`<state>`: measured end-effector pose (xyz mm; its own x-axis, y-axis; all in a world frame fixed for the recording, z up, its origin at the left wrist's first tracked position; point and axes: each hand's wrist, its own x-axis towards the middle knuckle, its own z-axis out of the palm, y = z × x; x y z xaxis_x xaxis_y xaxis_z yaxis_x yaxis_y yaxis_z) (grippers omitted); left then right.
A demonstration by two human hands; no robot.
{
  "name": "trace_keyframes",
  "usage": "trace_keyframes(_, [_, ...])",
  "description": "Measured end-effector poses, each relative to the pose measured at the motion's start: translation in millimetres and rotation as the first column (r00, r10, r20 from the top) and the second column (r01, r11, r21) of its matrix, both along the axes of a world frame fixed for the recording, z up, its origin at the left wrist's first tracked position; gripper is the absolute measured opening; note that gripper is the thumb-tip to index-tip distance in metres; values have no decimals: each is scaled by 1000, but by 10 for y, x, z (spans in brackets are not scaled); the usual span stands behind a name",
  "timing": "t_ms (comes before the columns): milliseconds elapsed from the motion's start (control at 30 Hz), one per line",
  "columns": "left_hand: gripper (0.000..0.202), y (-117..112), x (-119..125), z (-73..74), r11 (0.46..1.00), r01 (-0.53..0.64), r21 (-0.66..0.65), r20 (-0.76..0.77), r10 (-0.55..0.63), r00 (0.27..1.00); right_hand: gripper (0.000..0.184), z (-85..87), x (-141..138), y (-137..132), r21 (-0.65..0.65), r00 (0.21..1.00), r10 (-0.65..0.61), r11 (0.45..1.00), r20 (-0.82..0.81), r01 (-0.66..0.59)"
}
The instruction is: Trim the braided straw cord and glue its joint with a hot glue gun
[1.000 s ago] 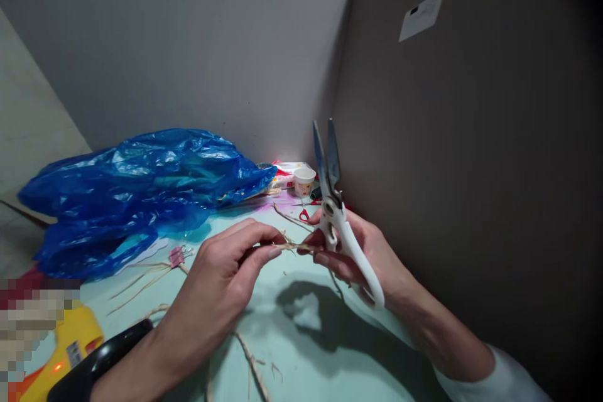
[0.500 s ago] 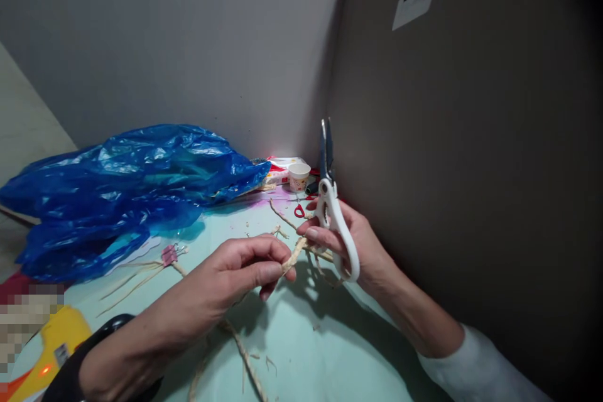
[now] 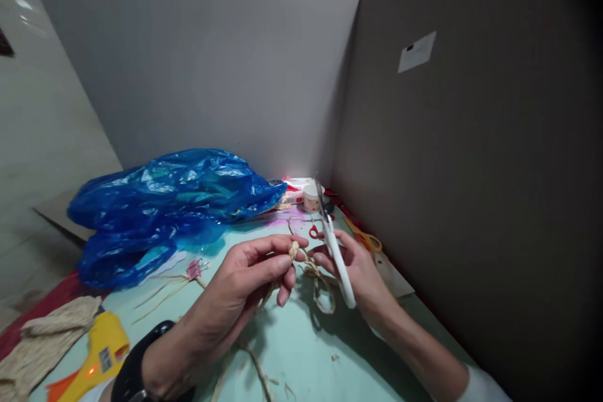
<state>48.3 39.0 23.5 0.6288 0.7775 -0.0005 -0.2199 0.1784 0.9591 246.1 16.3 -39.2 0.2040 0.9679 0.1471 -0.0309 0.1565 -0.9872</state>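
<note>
Between the thumb and fingers of my left hand (image 3: 257,273) is the end of a braided straw cord (image 3: 294,250). White-handled scissors (image 3: 335,251) hang in my right hand (image 3: 360,270), blades pointing up and away. The right fingertips are close to the cord's loose strands; whether they touch them I cannot tell. A loop of the straw strand (image 3: 325,301) dangles below the right fingers. More cord (image 3: 257,361) runs down toward the table's near edge, partly hidden by my left hand.
A blue plastic bag (image 3: 174,195) lies at the back left. Nearer are a pink binder clip (image 3: 193,269) on straw strands, a yellow glue gun (image 3: 104,342) and a woven straw piece (image 3: 51,339). A paper cup (image 3: 311,199) and orange scissors (image 3: 365,235) are near the grey partition (image 3: 452,157).
My view has tilted up, bringing a shelf above the partition into sight. The scissors have turned more edge-on, and my left fingers sit closer to the cord's end.
</note>
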Motion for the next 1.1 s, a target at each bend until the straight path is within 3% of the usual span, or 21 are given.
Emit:
trace_keyframes(167, [14, 19, -22, 65, 976, -160, 149, -38, 167, 985, 51, 100, 85, 10, 47, 994, -97, 994, 42, 95])
trace_keyframes(300, [16, 59, -45, 56, 927, -245, 283, -78, 277, 958, 46, 266, -51, -54, 74, 995, -84, 994, 46, 81])
trace_keyframes(400, [17, 79, -68, 71, 853, -294, 431, -94, 367, 926, 48, 445, -225, -90, 89, 1000, -5, 996, -6, 6])
trace_keyframes(567, [14, 34, -105, 177, 706, -265, 657, -113, 440, 891, 53, 666, -459, -59, 123, 979, 191, 976, -66, -182])
trace_keyframes(700, [14, -39, -127, 238, 592, -227, 773, -113, 482, 869, 52, 718, -536, 11, 150, 990, 137, 980, -44, -129])
trace_keyframes(800, [16, -56, -110, 223, 541, -237, 807, -94, 514, 852, 45, 734, -543, 59, 191, 999, 31, 981, 43, -39])
trace_keyframes(933, [17, 34, -47, 173, 549, -313, 775, -76, 573, 816, 32, 790, -478, 126, 343, 970, -98, 939, 222, 17])
trace_keyframes(1000, [16, 99, -12, 170, 602, -337, 724, -101, 576, 811, 33, 826, -406, 189, 351, 966, -97, 936, 240, 7])
trace_keyframes(1100, [15, 164, 33, 195, 694, -368, 619, -127, 550, 825, 38, 859, -277, 335, 294, 994, 1, 955, 113, -34])
